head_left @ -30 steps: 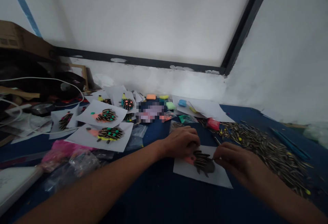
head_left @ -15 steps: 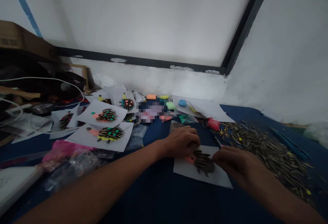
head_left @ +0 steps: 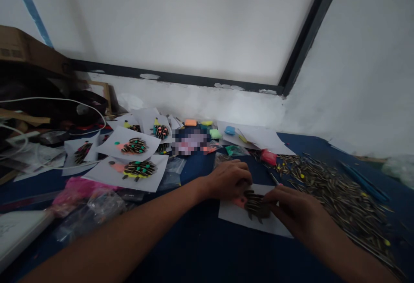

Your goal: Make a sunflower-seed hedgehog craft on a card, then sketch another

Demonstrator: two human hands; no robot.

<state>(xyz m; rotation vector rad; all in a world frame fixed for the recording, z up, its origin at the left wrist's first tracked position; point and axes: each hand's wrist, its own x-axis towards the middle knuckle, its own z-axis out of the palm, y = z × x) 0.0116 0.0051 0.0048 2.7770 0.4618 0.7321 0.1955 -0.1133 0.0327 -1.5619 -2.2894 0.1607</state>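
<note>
Lower right of centre, left hand [head_left: 231, 180] on sheet [head_left: 231, 215], presumably steadying it, grip can't tell; right hand [head_left: 293, 207] pinched narrow over seeded figure [head_left: 253, 209], contents hidden.

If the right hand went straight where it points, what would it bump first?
The right hand would probably meet the striped seeds on the hedgehog paper first, though its height above them is unclear.

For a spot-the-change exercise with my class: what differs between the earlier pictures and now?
The right hand has moved slightly left, covering more of the dark hedgehog shape on the white paper. Whether it took or released anything is too unclear to tell. The left hand and paper stayed put.
</note>
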